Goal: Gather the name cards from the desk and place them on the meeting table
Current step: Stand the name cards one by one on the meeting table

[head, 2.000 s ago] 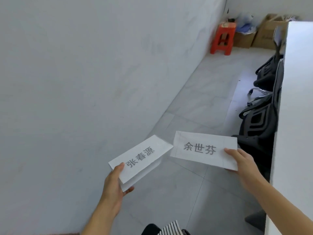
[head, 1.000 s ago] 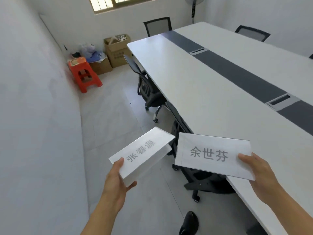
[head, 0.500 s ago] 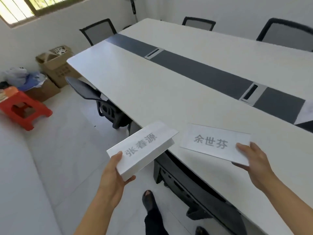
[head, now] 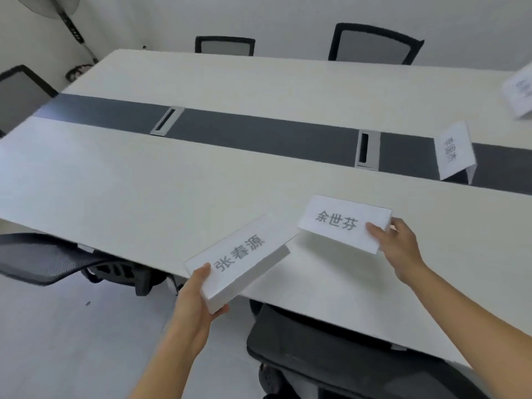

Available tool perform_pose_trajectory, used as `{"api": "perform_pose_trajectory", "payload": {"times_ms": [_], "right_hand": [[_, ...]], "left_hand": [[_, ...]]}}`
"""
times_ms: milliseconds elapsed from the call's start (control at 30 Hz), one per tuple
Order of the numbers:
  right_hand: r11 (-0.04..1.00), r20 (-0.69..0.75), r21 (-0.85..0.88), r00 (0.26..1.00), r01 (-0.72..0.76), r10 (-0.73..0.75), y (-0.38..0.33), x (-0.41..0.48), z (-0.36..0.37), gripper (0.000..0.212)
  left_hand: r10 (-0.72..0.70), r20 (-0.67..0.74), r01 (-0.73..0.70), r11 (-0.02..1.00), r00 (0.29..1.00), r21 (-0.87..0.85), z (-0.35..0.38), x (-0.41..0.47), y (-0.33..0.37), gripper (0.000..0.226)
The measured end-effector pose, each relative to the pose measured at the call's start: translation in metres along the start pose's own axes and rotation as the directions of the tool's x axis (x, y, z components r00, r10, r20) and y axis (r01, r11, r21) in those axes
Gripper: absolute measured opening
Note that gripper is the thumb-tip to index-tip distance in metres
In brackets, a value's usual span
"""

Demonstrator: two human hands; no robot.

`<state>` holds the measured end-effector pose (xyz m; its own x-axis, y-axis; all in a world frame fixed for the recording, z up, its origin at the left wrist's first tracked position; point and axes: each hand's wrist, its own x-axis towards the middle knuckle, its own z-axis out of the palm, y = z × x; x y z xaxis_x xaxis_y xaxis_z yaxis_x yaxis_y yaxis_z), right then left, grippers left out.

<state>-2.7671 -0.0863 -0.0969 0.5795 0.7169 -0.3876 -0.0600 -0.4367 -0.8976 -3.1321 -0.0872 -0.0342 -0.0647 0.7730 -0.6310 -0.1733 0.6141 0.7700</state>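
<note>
White bench [head: 144, 180] with dark centre strip [head: 259, 133], chairs around. Left hand [head: 198, 295] grips the 张春源 name card [head: 241, 254] over the near edge. Right hand [head: 398, 243] pinches the 余世芬 name card [head: 342, 221] over the benchtop. Another name card [head: 454, 151] stands on the strip.
</note>
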Motion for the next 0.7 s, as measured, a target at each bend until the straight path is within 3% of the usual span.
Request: {"api": "perform_pose_trajectory", "payload": {"times_ms": [267,400,600,700], "right_hand": [[0.923,0.059,-0.355,0.989,0.147,-0.135,0.011,0.064,-0.007,0.038],[0.728,0.136,-0.657,0.981,0.195,-0.141,0.019,0.106,-0.006,0.035],[0.537,0.143,-0.817,0.976,0.210,-0.164,0.014,0.162,-0.008,0.037],[0.309,0.156,-0.916,0.938,0.255,-0.310,0.015,0.166,-0.003,0.051]], "left_hand": [[-0.074,0.080,0.063,0.990,0.994,0.129,0.037,0.033,0.010,0.025],[-0.086,0.031,0.079,0.981,0.996,0.180,0.043,0.046,0.016,0.024],[-0.118,-0.016,0.119,0.970,0.993,0.211,0.062,0.065,0.019,0.025],[-0.123,-0.008,0.121,0.967,0.992,0.224,0.072,0.069,0.020,0.025]]}}
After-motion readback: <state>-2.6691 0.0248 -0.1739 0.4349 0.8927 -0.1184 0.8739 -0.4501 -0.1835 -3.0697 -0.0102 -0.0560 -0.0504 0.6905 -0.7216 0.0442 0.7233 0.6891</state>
